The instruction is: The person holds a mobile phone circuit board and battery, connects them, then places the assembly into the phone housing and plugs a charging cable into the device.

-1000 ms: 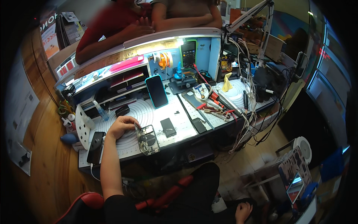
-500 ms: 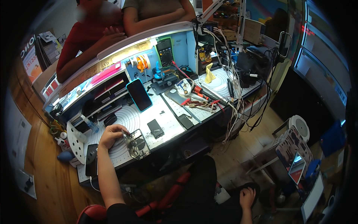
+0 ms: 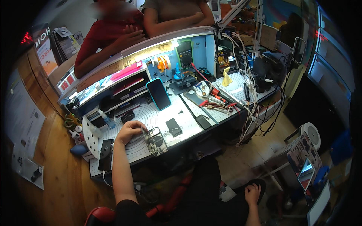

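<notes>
My left hand grips the upper left edge of a disassembled phone with exposed internals, tilted at the bench's front. My right hand rests on my dark-clothed right leg, fingers loosely apart and holding nothing. Just right of the disassembled phone lies a small dark rectangular part with thin wire beside it. A black phone with a white cable lies left of my forearm. A phone in a cyan case stands propped behind.
Two people lean behind the bench. Tools, a multimeter, a blue microscope-like fixture and hanging cables crowd its back and right. A stool and cluttered stand are at right.
My right hand has moved slightly up along my leg. My left hand keeps its grip on the disassembled phone. The view has shifted left and back right.
</notes>
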A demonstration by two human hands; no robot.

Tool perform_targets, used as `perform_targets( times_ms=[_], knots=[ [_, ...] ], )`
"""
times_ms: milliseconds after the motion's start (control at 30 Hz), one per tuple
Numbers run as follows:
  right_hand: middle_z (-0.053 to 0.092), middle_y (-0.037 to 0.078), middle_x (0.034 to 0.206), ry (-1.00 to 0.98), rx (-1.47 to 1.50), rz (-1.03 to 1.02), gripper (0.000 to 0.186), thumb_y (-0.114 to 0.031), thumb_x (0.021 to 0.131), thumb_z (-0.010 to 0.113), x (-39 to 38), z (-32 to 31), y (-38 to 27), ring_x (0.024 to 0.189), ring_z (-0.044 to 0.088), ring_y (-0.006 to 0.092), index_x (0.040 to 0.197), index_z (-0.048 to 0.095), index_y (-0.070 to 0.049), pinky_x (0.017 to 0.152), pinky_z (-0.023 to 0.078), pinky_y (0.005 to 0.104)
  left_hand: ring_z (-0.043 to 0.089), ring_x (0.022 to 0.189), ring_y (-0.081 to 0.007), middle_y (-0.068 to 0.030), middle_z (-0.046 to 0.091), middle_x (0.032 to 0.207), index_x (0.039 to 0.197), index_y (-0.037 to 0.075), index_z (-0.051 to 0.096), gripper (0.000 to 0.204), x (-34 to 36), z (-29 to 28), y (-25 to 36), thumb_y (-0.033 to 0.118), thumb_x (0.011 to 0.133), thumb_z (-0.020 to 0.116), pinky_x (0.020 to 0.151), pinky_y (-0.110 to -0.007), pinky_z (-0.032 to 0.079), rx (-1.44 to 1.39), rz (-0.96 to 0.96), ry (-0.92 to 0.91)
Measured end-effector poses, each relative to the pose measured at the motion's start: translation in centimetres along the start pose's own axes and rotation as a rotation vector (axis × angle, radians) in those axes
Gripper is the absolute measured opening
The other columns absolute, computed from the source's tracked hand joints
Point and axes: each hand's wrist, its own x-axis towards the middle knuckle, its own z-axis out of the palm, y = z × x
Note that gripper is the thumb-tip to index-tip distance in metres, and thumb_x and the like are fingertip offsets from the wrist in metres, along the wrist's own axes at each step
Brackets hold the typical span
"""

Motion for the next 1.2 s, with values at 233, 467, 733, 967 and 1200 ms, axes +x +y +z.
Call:
perform_targets(
  times_ms=[233,467,733,967,1200],
  knots=[
    [0.076,0.010,0.108,-0.037,-0.011,-0.120,0.017,-0.016,0.087,0.069,2.1,0.6,-2.1,0.124,0.060,0.0319,0.092,0.080,-0.004,0.122,0.024,0.0534,0.070,0.098,-0.0192,-0.0114,0.075,0.101,0.100,-0.002,0.072,0.020,0.3,0.2,1.0,-0.005,0.081,0.069,0.091,-0.031,0.054,0.114,-0.037,-0.019],
    [0.076,0.009,0.108,-0.037,-0.010,-0.236,0.018,-0.017,0.086,0.069,3.6,1.7,-3.9,0.124,0.060,0.0317,0.092,0.080,-0.004,0.122,0.025,0.0539,0.071,0.098,-0.0191,-0.0107,0.076,0.100,0.098,-0.002,0.074,0.021,0.3,-0.3,1.0,-0.009,0.079,0.069,0.092,-0.031,0.054,0.165,-0.045,-0.009],
    [0.076,0.008,0.110,-0.109,-0.030,-0.261,0.019,-0.019,0.087,0.068,3.9,1.8,-5.3,0.125,0.059,0.0309,0.094,0.081,-0.007,0.122,0.025,0.0560,0.072,0.093,-0.0160,-0.0104,0.076,0.100,0.099,-0.003,0.075,0.019,1.0,-0.7,2.0,-0.007,0.081,0.072,0.086,-0.028,0.055,0.231,-0.049,-0.076],
    [0.075,0.010,0.112,-0.208,0.123,-0.221,0.025,-0.023,0.089,0.066,5.1,1.3,-7.3,0.127,0.059,0.0291,0.102,0.079,-0.006,0.122,0.021,0.0567,0.070,0.092,-0.0151,-0.0095,0.076,0.099,0.100,-0.003,0.075,0.024,0.7,-0.3,1.4,-0.009,0.078,0.068,0.084,-0.028,0.055,0.204,-0.036,-0.024],
    [0.073,0.017,0.109,0.020,0.509,-0.318,0.022,-0.015,0.089,0.071,8.7,-1.5,-16.2,0.100,0.069,0.0359,0.104,0.074,0.002,0.089,0.054,0.0410,0.068,0.089,-0.0131,-0.0069,0.075,0.093,0.097,-0.003,0.075,0.016,0.0,1.3,1.3,-0.006,0.083,0.069,0.084,-0.026,0.053,0.176,0.058,0.045]
  ],
)
